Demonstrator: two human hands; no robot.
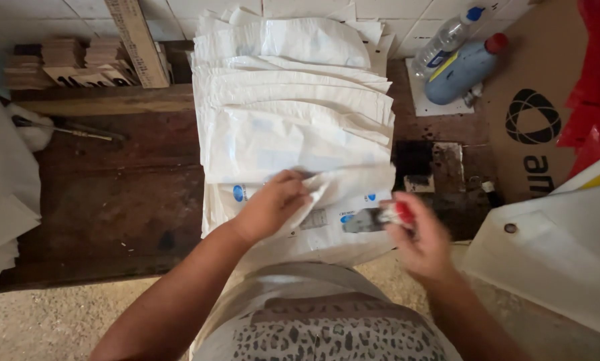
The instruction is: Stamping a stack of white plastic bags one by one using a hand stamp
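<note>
A stack of white paper bags (293,113) with small blue marks lies fanned out on a dark wooden bench (112,194). My left hand (273,204) pinches the folded flap of the nearest bag (343,194) and lifts it. My right hand (417,234) hovers beside that bag's right edge and grips a small red and white object (397,212), blurred by motion; what it is cannot be told.
A clear plastic bottle (447,37) and a blue-grey bottle with a red cap (463,70) lie at the back right beside a cardboard box (547,107). Wooden pieces (66,63) and a plank (138,40) stand back left. White sheets (2,194) hang at left, a white panel (554,247) at right.
</note>
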